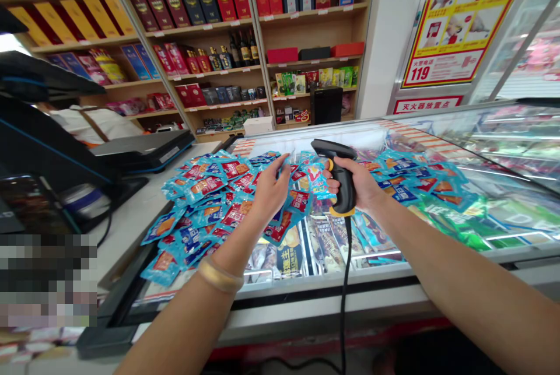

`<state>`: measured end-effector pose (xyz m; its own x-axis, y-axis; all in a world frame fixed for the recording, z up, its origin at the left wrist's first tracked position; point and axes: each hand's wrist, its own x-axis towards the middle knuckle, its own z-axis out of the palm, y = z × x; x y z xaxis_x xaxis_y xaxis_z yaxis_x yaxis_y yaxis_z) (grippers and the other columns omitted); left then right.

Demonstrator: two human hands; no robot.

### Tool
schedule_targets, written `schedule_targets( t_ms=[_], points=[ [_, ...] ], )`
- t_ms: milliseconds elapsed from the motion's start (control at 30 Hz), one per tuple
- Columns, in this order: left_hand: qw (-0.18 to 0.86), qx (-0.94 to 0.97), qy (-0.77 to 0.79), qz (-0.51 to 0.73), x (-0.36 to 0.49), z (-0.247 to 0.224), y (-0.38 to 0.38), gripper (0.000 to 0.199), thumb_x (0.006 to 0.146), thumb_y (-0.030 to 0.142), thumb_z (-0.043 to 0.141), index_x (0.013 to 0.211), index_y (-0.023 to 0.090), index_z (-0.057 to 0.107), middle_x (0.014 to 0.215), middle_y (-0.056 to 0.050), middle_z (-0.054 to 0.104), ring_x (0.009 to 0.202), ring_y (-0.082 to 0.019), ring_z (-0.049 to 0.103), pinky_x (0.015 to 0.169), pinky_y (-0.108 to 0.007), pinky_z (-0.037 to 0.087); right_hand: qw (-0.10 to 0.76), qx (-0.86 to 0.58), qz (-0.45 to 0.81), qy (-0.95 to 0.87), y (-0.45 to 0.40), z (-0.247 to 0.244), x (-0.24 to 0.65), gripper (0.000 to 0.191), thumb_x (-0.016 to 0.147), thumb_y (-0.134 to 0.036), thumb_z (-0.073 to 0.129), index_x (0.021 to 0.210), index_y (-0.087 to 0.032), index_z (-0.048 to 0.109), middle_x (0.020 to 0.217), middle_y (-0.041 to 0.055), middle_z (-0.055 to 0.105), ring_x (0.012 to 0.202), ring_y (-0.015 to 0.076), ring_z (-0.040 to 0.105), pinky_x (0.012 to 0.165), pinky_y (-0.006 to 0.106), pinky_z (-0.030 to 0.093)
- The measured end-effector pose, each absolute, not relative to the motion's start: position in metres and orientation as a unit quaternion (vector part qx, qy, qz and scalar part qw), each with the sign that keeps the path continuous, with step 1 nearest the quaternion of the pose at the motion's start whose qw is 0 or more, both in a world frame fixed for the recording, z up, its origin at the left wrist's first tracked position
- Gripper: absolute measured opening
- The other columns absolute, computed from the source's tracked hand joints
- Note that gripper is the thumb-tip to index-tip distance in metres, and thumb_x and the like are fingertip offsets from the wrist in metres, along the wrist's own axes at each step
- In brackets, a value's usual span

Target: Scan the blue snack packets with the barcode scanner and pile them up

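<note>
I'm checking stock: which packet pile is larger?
The left pile: it spreads much wider than the right pile, on the other side of the scanner.

Wooden shelves (301,34): at the far side, with several rows of packed goods.
Yellow boxes (85,19): upright in one row, far left.
Dark bottles (244,48): standing together on a middle level.
White box (258,125): in front of the shelves, left of a black boxy object (327,105).
Poster (464,22): far right, red and yellow, with number 119.
Red sign (427,105): just below the poster.
Flat dark device (142,150): on the left bench (133,209).
</note>
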<state>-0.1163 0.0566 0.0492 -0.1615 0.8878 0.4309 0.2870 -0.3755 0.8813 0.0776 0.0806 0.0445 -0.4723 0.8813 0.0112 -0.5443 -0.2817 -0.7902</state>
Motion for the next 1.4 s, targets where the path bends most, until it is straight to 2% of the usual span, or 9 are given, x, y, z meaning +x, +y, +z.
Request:
schedule_targets(
  t_ms=[133, 300, 567, 700, 800, 933, 1100, 1267, 1400],
  points=[
    [0.144, 0.714, 0.496, 0.473, -0.077, 0.050, 0.063, 0.037, 0.088, 0.026, 0.050, 0.121, 0.015, 0.063, 0.122, -0.011, 0.065, 0.114, -0.025, 0.059, 0.103, -0.040, 0.043, 0.510, -0.242, 0.738, -0.370, 0.090, 0.044, 0.118, 0.019, 0.074, -0.032, 0.066, 0.078, -0.016, 0.058, 0.066, -0.0005, 0.053, 0.046, 0.0060, 0.042, 0.042, 0.018, 0.039],
    [0.122, 0.774, 0.487, 0.386, -0.010, 0.036, 0.086, 0.040, 0.088, 0.025, 0.050, 0.127, 0.016, 0.056, 0.127, -0.013, 0.061, 0.118, -0.024, 0.056, 0.105, -0.039, 0.042, 0.557, -0.274, 0.699, -0.354, 0.096, 0.040, 0.173, 0.019, 0.072, -0.031, 0.068, 0.077, -0.017, 0.057, 0.064, -0.0003, 0.052, 0.046, 0.0069, 0.043, 0.041, 0.019, 0.040],
    [0.117, 0.819, 0.518, 0.217, 0.061, 0.014, 0.110, 0.075, 0.085, 0.059, 0.053, 0.142, 0.011, 0.040, 0.148, -0.022, 0.038, 0.140, -0.032, 0.032, 0.114, -0.044, 0.028, 0.590, -0.267, 0.682, -0.340, 0.094, 0.041, 0.209, 0.025, 0.069, -0.035, 0.070, 0.077, -0.019, 0.054, 0.065, -0.0030, 0.052, 0.045, 0.0067, 0.043, 0.042, 0.020, 0.043],
    [0.126, 0.820, 0.533, 0.165, 0.061, 0.018, 0.107, 0.075, 0.089, 0.062, 0.041, 0.149, 0.018, 0.030, 0.157, -0.018, 0.026, 0.145, -0.035, 0.020, 0.115, -0.055, 0.020, 0.603, -0.264, 0.669, -0.346, 0.091, 0.044, 0.208, 0.025, 0.070, -0.036, 0.069, 0.078, -0.019, 0.054, 0.065, -0.0034, 0.052, 0.045, 0.0070, 0.044, 0.042, 0.021, 0.043],
    [0.114, 0.820, 0.536, 0.164, 0.051, 0.028, 0.099, 0.074, 0.090, 0.061, 0.041, 0.150, 0.020, 0.026, 0.158, -0.016, 0.023, 0.146, -0.035, 0.016, 0.116, -0.055, 0.018, 0.616, -0.269, 0.652, -0.350, 0.090, 0.045, 0.206, 0.023, 0.070, -0.035, 0.069, 0.078, -0.019, 0.055, 0.064, -0.0028, 0.053, 0.045, 0.0066, 0.044, 0.042, 0.020, 0.042],
    [0.060, 0.804, 0.567, 0.166, 0.010, 0.047, 0.090, 0.071, 0.088, 0.051, 0.052, 0.149, 0.021, 0.030, 0.157, -0.016, 0.027, 0.146, -0.034, 0.020, 0.116, -0.052, 0.020, 0.630, -0.279, 0.632, -0.355, 0.087, 0.042, 0.199, 0.022, 0.069, -0.033, 0.070, 0.076, -0.018, 0.056, 0.064, -0.0014, 0.054, 0.047, 0.0067, 0.044, 0.041, 0.018, 0.041],
    [-0.054, 0.705, 0.678, 0.201, -0.079, 0.060, 0.083, 0.068, 0.083, 0.040, 0.059, 0.143, 0.016, 0.040, 0.147, -0.021, 0.040, 0.137, -0.035, 0.037, 0.111, -0.048, 0.031, 0.618, -0.261, 0.642, -0.371, 0.083, 0.040, 0.173, 0.021, 0.071, -0.034, 0.070, 0.076, -0.019, 0.056, 0.065, -0.0008, 0.053, 0.048, 0.0077, 0.044, 0.041, 0.019, 0.041],
    [-0.092, 0.608, 0.773, 0.156, -0.138, 0.056, 0.075, 0.071, 0.078, 0.048, 0.062, 0.140, 0.018, 0.043, 0.137, -0.024, 0.050, 0.131, -0.043, 0.040, 0.103, -0.057, 0.034, 0.565, -0.254, 0.677, -0.398, 0.085, 0.045, 0.127, 0.024, 0.072, -0.036, 0.071, 0.077, -0.019, 0.055, 0.065, -0.0011, 0.054, 0.048, 0.0082, 0.046, 0.042, 0.021, 0.042],
    [-0.084, 0.611, 0.775, 0.138, -0.145, 0.051, 0.069, 0.068, 0.079, 0.047, 0.059, 0.137, 0.016, 0.045, 0.133, -0.024, 0.054, 0.127, -0.042, 0.045, 0.101, -0.054, 0.037, 0.529, -0.248, 0.706, -0.400, 0.088, 0.050, 0.083, 0.026, 0.071, -0.038, 0.072, 0.077, -0.018, 0.055, 0.064, -0.0019, 0.053, 0.047, 0.0077, 0.046, 0.042, 0.020, 0.042]
  ],
)
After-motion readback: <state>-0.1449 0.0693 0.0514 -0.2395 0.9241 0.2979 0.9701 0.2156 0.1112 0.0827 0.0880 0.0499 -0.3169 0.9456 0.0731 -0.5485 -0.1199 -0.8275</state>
